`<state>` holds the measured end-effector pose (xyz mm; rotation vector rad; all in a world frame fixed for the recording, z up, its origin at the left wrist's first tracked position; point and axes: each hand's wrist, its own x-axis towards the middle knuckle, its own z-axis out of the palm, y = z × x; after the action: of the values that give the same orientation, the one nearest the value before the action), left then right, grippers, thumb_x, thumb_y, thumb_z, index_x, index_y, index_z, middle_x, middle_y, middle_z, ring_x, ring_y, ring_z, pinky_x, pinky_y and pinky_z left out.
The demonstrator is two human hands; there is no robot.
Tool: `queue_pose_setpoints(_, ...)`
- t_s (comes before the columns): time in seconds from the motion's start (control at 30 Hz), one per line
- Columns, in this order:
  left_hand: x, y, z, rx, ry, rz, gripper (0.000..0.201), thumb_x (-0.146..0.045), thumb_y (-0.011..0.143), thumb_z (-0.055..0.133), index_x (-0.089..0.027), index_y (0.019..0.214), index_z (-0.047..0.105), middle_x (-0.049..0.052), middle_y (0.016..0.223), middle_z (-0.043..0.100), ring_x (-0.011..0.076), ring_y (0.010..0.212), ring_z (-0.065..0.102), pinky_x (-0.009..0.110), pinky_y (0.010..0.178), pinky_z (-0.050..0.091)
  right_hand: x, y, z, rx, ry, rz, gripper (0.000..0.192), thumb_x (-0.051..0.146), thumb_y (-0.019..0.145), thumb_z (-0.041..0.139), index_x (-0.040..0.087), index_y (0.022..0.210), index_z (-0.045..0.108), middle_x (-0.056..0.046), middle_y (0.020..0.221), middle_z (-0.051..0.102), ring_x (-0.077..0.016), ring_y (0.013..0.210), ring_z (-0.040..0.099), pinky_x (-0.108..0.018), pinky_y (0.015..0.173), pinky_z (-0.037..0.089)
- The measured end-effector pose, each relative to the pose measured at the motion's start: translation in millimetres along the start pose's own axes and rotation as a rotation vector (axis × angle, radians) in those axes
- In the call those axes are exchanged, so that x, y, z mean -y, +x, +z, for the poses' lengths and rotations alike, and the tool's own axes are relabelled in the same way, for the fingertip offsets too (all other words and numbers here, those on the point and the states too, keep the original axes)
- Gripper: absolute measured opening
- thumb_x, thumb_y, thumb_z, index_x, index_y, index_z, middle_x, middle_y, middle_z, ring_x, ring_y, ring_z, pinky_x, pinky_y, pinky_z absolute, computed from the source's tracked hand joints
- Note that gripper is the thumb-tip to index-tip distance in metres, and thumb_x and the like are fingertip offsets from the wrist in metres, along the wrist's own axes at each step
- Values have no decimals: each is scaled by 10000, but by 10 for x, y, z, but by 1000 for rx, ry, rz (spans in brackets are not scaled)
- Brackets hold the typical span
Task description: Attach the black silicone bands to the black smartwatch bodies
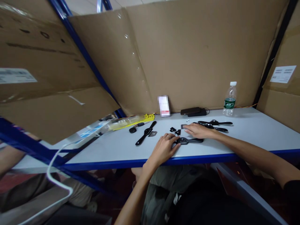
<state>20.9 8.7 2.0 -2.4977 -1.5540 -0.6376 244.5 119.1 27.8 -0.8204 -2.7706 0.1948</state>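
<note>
My left hand [164,149] lies flat on the white table [253,131], fingertips touching the case end of a black smartwatch [190,141] lying on its side. My right hand [199,130] rests just behind that watch, fingers stretched left toward a small grey flat part [183,126] and some small black pieces [175,130]. Whether the fingers touch the grey part I cannot tell. Neither hand lifts anything.
Another black smartwatch [145,133] and a small grey square [152,134] lie to the left. Two more watches [214,124] lie at the right, a water bottle [230,99] and a black box [193,111] at the back. Cardboard walls surround the table; a yellow package [131,122] lies left.
</note>
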Motion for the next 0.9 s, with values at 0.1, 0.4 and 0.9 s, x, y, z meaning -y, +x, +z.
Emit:
queue_pose_setpoints(0.1,-1,0,0,-5,-3,-6,320,-340,975,575,-224,1256,675,107,1174,677,279,1114,599,447,971,516,0,-46,-82,-115,-20,100,294,235,1025,421,180,1189,659,-99,1034,744,-213,939,669,-288,800,421)
queue_pose_setpoints(0.4,-2,2,-9,14,11,-8,333,-343,984,560,-215,1274,663,110,1186,670,280,1122,595,446,973,515,47,-185,-252,7,-228,373,452,543,901,606,116,980,733,-202,1030,720,-310,911,672,-360,723,433)
queue_pose_setpoints(0.9,-4,24,-85,30,-19,-179,315,-102,797,556,-195,1075,670,93,1092,672,288,1060,598,433,936,489,-51,-57,-82,-162,612,404,321,94,749,663,192,1030,542,23,761,640,-122,539,605,-217,464,439)
